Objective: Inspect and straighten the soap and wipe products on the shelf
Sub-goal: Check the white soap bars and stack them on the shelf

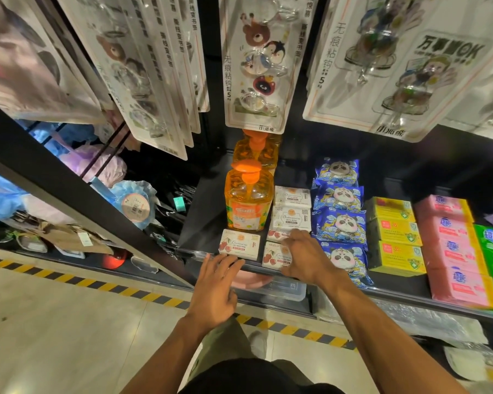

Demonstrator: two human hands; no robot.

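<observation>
Head view: your left hand (214, 288) is wide, fingers spread, tips at the shelf (195, 253) front lip just below the left cherry soap box (239, 244). It holds nothing. Your right hand (305, 254) lies flat with loose fingers on the right cherry soap box (275, 257) and partly covers the box behind it; no grip shows.

The step looks like squaring the front row. Slide with flat fingers, don't lift. Set both box fronts parallel to the lip and side by side; the wide lens makes any skew hard to judge.

The orange pump bottle (248, 200) stands upright right behind the left box, so don't shove the box back into it. The white packs (291, 218) sit in a column past your right hand. The front pack of the blue panda wipes (340, 223) seems to overhang the lip, so it's probably next.
</observation>
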